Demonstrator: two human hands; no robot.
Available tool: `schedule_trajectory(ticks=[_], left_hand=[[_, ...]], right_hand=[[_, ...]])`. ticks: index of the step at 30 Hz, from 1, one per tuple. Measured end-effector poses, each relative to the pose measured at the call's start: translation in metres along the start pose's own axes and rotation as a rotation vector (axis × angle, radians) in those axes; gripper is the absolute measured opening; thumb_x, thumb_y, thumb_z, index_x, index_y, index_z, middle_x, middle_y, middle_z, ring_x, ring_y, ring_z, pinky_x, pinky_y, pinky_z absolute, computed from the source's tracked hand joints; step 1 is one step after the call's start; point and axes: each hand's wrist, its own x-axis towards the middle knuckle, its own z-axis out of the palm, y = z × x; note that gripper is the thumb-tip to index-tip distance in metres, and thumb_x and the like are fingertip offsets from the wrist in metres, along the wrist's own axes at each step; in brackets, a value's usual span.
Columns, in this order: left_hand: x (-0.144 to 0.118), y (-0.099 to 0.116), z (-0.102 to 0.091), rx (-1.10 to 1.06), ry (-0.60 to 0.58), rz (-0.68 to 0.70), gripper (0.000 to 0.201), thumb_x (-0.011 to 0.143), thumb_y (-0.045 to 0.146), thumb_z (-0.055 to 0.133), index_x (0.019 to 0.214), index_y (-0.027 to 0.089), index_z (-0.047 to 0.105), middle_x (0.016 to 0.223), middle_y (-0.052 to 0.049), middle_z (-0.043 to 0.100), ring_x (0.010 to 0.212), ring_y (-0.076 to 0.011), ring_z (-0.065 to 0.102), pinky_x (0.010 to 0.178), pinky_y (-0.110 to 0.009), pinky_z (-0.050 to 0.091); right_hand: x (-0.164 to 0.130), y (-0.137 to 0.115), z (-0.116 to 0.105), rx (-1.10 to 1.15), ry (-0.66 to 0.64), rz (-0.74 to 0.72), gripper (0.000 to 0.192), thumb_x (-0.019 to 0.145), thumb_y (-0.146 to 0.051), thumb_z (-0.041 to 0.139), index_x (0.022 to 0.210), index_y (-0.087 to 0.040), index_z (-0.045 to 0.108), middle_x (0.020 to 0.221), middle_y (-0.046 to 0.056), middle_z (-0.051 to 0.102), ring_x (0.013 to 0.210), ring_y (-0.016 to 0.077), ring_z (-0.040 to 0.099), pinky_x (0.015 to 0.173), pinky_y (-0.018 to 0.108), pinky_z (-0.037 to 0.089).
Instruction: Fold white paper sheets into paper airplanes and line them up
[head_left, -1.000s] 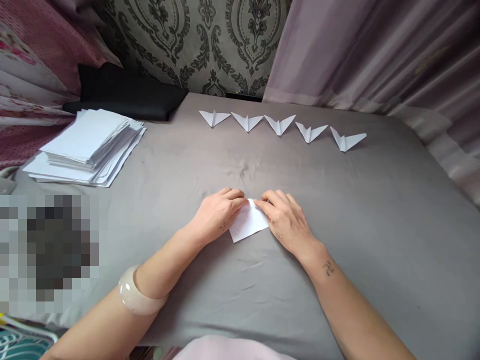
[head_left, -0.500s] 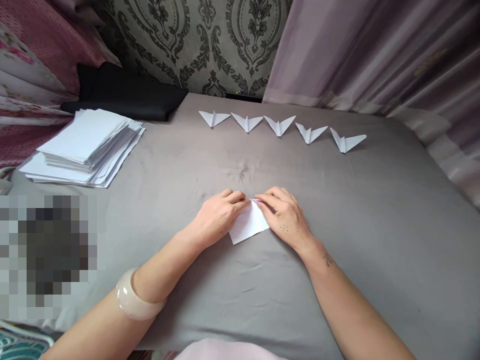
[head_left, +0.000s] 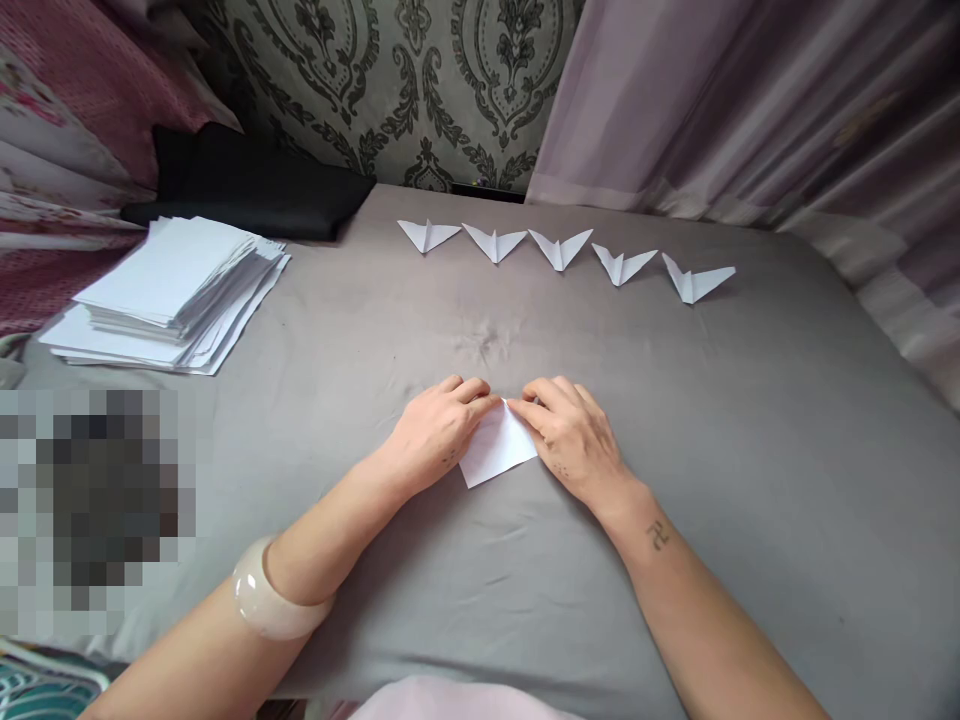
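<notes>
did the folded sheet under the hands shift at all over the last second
No. The sheet lies in the same spot on the grey cover, equally far below the row of paper planes. Both hands still press its top corner.

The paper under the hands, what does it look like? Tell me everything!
The paper is plain white, thin, and partly folded, with a pointed tip at its far end between the fingertips. It lies flat on the grey sheet, near the middle. The left hand presses on its left side and the right hand on its right, covering both edges. Only its middle and near corner show.
</notes>
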Motion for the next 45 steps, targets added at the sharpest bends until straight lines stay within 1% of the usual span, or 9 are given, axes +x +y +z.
schedule_trajectory(ticks=[4,11,15,18,21,27,32,38,45], left_hand=[[0.000,0.001,-0.001,-0.006,0.008,0.001,0.034,0.096,0.014,0.036,0.118,0.021,0.061,0.112,-0.005,0.063,0.085,-0.0165,0.053,0.064,-0.025,0.043],[0.000,-0.005,0.004,-0.044,0.038,0.031,0.036,0.097,0.016,0.035,0.119,0.023,0.061,0.110,-0.005,0.063,0.085,-0.0159,0.055,0.066,-0.024,0.045],[-0.001,-0.005,0.006,-0.079,0.072,0.021,0.033,0.098,0.018,0.033,0.116,0.021,0.061,0.109,-0.006,0.064,0.085,-0.0152,0.055,0.068,-0.024,0.046],[-0.001,-0.004,0.006,-0.074,0.087,0.030,0.035,0.099,0.018,0.031,0.121,0.020,0.057,0.109,-0.007,0.064,0.084,-0.0151,0.055,0.070,-0.024,0.046],[-0.001,-0.004,0.005,-0.022,0.058,0.063,0.039,0.097,0.014,0.032,0.128,0.022,0.054,0.111,-0.007,0.063,0.082,-0.0155,0.053,0.068,-0.025,0.045],[-0.001,-0.006,0.005,0.032,0.010,0.078,0.042,0.095,0.012,0.033,0.129,0.023,0.055,0.111,-0.007,0.061,0.083,-0.0165,0.052,0.066,-0.025,0.044],[0.000,-0.007,0.005,0.042,0.013,0.079,0.042,0.095,0.011,0.033,0.128,0.023,0.056,0.112,-0.008,0.060,0.084,-0.0162,0.053,0.066,-0.025,0.045],[0.000,-0.006,0.005,0.005,0.018,0.052,0.041,0.096,0.012,0.033,0.126,0.024,0.058,0.111,-0.006,0.061,0.085,-0.0158,0.055,0.065,-0.024,0.044],[0.000,-0.005,0.004,0.007,0.023,0.042,0.040,0.095,0.012,0.034,0.124,0.025,0.059,0.111,-0.006,0.062,0.086,-0.0155,0.056,0.067,-0.024,0.045]], right_hand=[[-0.001,-0.006,-0.004,-0.086,-0.013,-0.030,0.029,0.095,-0.011,0.043,0.103,-0.021,0.069,0.092,0.005,0.062,0.082,0.0185,0.045,0.071,0.031,0.033],[-0.004,-0.013,-0.011,-0.118,-0.122,-0.032,0.031,0.097,-0.012,0.038,0.115,-0.018,0.062,0.095,0.007,0.060,0.084,0.0201,0.044,0.074,0.033,0.032],[-0.006,-0.011,-0.010,-0.085,-0.124,-0.020,0.032,0.098,-0.014,0.037,0.118,-0.020,0.061,0.096,0.007,0.060,0.086,0.0204,0.045,0.075,0.034,0.033],[-0.007,-0.010,-0.009,-0.069,-0.131,-0.009,0.032,0.098,-0.015,0.038,0.117,-0.021,0.062,0.097,0.007,0.059,0.087,0.0203,0.045,0.076,0.034,0.033],[-0.007,-0.010,-0.009,-0.061,-0.134,-0.004,0.032,0.097,-0.014,0.037,0.115,-0.020,0.063,0.097,0.007,0.059,0.088,0.0203,0.045,0.076,0.034,0.034],[-0.010,-0.006,-0.007,0.043,-0.130,0.047,0.035,0.094,-0.009,0.040,0.116,-0.024,0.062,0.098,0.007,0.058,0.088,0.0195,0.047,0.074,0.031,0.038],[-0.013,-0.002,-0.004,0.159,-0.063,0.122,0.036,0.091,-0.005,0.040,0.115,-0.022,0.062,0.100,0.007,0.056,0.089,0.0185,0.051,0.076,0.030,0.042],[-0.014,-0.006,-0.003,0.008,-0.052,0.084,0.034,0.092,-0.007,0.041,0.112,-0.021,0.064,0.094,0.006,0.058,0.080,0.0187,0.047,0.072,0.031,0.038],[-0.012,-0.009,-0.004,-0.095,-0.076,0.008,0.031,0.097,-0.012,0.039,0.114,-0.017,0.063,0.091,0.007,0.059,0.081,0.0195,0.045,0.075,0.032,0.034]])
